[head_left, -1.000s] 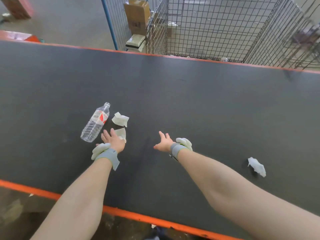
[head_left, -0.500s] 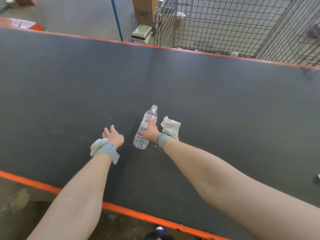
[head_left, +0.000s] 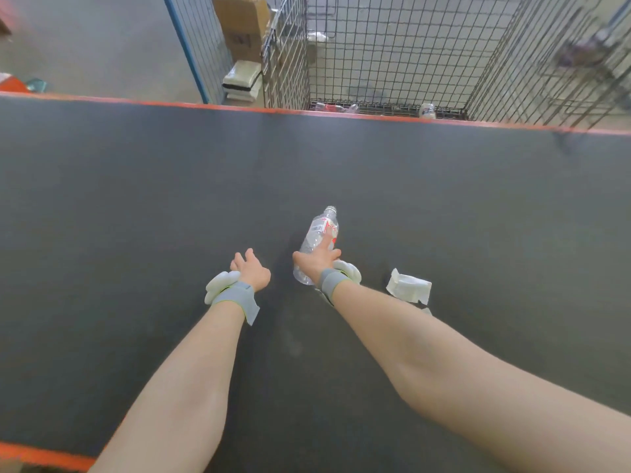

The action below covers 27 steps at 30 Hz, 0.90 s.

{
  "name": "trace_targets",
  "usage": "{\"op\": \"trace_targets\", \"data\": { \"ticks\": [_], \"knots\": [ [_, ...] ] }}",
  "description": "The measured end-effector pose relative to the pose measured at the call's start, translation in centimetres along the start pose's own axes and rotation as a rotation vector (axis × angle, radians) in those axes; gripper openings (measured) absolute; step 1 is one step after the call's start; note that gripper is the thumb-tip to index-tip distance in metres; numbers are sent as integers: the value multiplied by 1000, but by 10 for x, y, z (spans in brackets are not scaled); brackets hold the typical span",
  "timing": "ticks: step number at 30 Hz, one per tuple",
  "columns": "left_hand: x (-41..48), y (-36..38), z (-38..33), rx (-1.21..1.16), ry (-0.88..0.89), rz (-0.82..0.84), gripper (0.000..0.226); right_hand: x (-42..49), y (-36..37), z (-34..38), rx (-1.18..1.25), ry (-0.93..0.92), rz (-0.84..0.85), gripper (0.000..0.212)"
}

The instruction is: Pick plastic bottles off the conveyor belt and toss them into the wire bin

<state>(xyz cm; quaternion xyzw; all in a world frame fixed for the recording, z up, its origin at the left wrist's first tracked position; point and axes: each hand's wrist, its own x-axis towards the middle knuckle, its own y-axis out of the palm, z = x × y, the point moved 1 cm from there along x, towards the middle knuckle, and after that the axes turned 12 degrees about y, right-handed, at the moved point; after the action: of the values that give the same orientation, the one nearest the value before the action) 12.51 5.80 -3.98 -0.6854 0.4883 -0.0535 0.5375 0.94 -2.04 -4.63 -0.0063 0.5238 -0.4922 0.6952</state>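
A clear plastic bottle (head_left: pixel 320 233) with a red and white label points away from me over the dark conveyor belt (head_left: pixel 136 199). My right hand (head_left: pixel 316 262) is wrapped around its lower half. My left hand (head_left: pixel 251 271) hovers just to the left of it with fingers apart and nothing in it. Both wrists wear grey straps with white pads. The wire bin (head_left: pixel 409 56) stands beyond the belt's far orange edge, with a few bottles (head_left: pixel 426 110) lying on its floor.
A crumpled white paper scrap (head_left: pixel 408 286) lies on the belt right of my right wrist. A cardboard box (head_left: pixel 244 25) and white packs (head_left: pixel 240 76) stand left of the bin behind a blue post. The near orange belt edge (head_left: pixel 44 455) is at lower left.
My right hand reached across, closed on the bottle and now holds it further from me. The paper scrap has drifted right along the belt. My left hand stayed close by.
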Motion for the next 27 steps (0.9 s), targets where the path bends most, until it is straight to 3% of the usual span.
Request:
{"op": "trace_targets", "data": {
  "ticks": [5, 9, 12, 14, 18, 22, 27],
  "knots": [
    [50, -8, -70, -9, 65, 2, 68, 47, -65, 59, 250, -17, 15, 95],
    [105, -29, -124, -29, 122, -52, 66, 112, -144, 168, 493, -153, -16, 96],
    [135, -31, -153, -41, 147, -70, 66, 146, -205, 234, 550, -235, 0, 103],
    [146, -23, -164, -36, 170, -51, 67, 159, -223, 242, 520, -218, -22, 103],
    [139, -7, -166, 33, 179, 6, 68, 170, -187, 193, 226, -187, -67, 92],
    [99, 9, -146, 62, 184, 50, 69, 143, -149, 108, -73, -91, -3, 89],
    [39, 38, -94, 139, 135, 105, 73, 89, -108, -7, -556, -173, 40, 86]
  ]
}}
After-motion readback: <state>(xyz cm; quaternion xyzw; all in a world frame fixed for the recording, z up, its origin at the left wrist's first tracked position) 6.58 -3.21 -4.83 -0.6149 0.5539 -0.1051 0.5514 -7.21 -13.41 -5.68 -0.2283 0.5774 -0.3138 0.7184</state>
